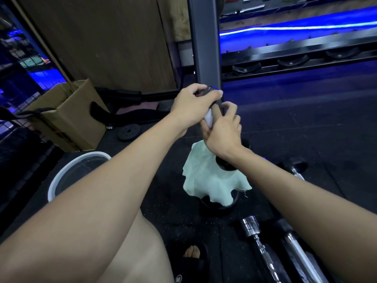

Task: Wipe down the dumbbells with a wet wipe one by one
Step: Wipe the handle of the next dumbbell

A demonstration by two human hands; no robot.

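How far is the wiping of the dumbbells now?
Nothing shows as finished. In hand: the left hand grips the top of an upright dumbbell, while the right hand rubs it with the pale cloth. Left: the chrome dumbbells lying on the floor.

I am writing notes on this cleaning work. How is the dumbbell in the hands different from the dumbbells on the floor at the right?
The held dumbbell stands on end off the floor, gripped by the left hand and right hand, with a cloth hanging below. The floor dumbbells lie flat, untouched, chrome handles bare. All have dark ends.
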